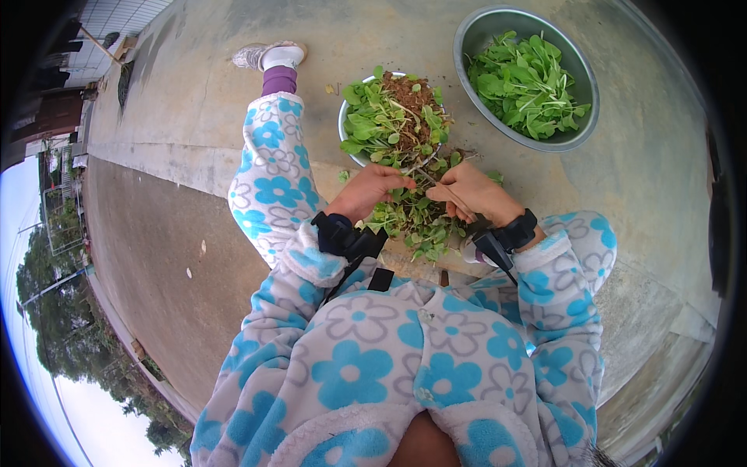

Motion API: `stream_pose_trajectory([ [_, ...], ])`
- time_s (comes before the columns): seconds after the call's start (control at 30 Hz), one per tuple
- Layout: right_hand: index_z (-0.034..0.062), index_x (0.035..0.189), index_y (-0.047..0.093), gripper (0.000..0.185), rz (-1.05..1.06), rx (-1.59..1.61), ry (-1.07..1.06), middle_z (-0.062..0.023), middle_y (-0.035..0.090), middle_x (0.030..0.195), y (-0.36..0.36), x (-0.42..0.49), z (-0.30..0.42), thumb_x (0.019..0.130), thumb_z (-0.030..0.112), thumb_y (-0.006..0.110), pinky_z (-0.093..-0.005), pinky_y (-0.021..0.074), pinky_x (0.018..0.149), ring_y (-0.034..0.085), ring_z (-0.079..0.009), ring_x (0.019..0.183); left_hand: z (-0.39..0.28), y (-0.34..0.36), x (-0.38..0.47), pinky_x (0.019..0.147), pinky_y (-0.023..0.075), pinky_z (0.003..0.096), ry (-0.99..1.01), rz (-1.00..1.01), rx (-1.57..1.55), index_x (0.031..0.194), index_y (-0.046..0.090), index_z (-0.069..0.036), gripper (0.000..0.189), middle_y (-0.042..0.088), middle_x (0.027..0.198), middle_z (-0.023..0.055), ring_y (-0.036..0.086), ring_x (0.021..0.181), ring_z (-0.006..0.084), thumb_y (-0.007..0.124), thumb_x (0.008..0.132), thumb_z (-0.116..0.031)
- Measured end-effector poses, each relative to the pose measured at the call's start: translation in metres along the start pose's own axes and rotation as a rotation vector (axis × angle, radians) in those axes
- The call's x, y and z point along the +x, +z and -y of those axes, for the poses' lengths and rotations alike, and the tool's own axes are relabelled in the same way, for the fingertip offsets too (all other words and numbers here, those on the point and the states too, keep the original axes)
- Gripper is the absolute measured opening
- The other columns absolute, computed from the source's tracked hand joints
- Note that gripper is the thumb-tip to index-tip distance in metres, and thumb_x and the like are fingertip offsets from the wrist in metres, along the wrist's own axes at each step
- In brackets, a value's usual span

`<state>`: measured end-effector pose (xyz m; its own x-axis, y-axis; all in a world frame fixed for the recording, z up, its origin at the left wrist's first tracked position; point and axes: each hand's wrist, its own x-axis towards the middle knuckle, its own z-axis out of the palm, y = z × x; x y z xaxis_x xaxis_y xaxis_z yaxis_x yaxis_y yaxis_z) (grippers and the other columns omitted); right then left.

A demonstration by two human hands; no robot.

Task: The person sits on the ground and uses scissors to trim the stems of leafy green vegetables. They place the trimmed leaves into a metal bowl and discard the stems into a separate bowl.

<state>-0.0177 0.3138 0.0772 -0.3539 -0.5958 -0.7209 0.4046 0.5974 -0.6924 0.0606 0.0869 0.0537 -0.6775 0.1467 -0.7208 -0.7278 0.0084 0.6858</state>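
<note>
My right hand grips a slim knife by its handle, and the thin blade points up and left toward a bowl's rim. Close beside it, my left hand has its thumb and fingers drawn together by the blade tip; whether a bit of plant is between them is hidden. Below both hands lies a heap of leafy trimmings on the ground. Just beyond stands a light-rimmed bowl, filled with young leafy greens on the left and brown soil and roots on the right.
A wide metal basin with loose green leaves stands on the concrete floor at upper right. My outstretched leg borders the bowl on the left. A broom is far off at upper left. Straps with devices circle both wrists.
</note>
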Motion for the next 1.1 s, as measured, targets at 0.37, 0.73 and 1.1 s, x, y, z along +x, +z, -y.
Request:
stream_pose_trajectory([
  [0.37,-0.0027,0.113,0.056,0.025,-0.194,0.324,-0.297,-0.0084,0.064,0.077,0.004,0.013,-0.009,0.093,0.01,0.065,-0.0266,0.0454,0.046,0.061,-0.0136,0.057,-0.008,0.025,0.0,0.083,0.0466,0.0248,0.112,0.141,0.158,0.112,0.071,0.0,0.027,0.071,0.101,0.0034,0.06,0.087,0.0081,0.064,0.094,-0.02],
  [0.73,-0.0004,0.122,0.061,0.037,-1.515,-0.43,-0.267,-0.0166,0.073,0.093,-0.156,-0.014,0.005,0.091,0.021,0.063,-0.0365,0.0556,0.071,0.072,-0.0299,0.08,0.015,-0.079,0.07,0.088,0.0497,0.037,0.28,-0.571,1.092,0.111,0.072,-0.009,0.031,0.069,0.109,0.0186,0.066,0.098,0.0355,0.068,0.081,-0.017],
  [1.1,-0.0018,0.11,0.066,0.033,-0.858,0.164,-0.462,-0.0124,0.07,0.082,-0.098,-0.006,0.005,0.092,0.026,0.064,-0.0273,0.0474,0.048,0.063,-0.0145,0.055,-0.01,-0.09,0.058,0.07,0.0495,0.0324,0.236,-0.274,0.923,0.093,0.074,-0.005,0.019,0.071,0.086,0.0099,0.065,0.078,0.0202,0.069,0.084,-0.02],
])
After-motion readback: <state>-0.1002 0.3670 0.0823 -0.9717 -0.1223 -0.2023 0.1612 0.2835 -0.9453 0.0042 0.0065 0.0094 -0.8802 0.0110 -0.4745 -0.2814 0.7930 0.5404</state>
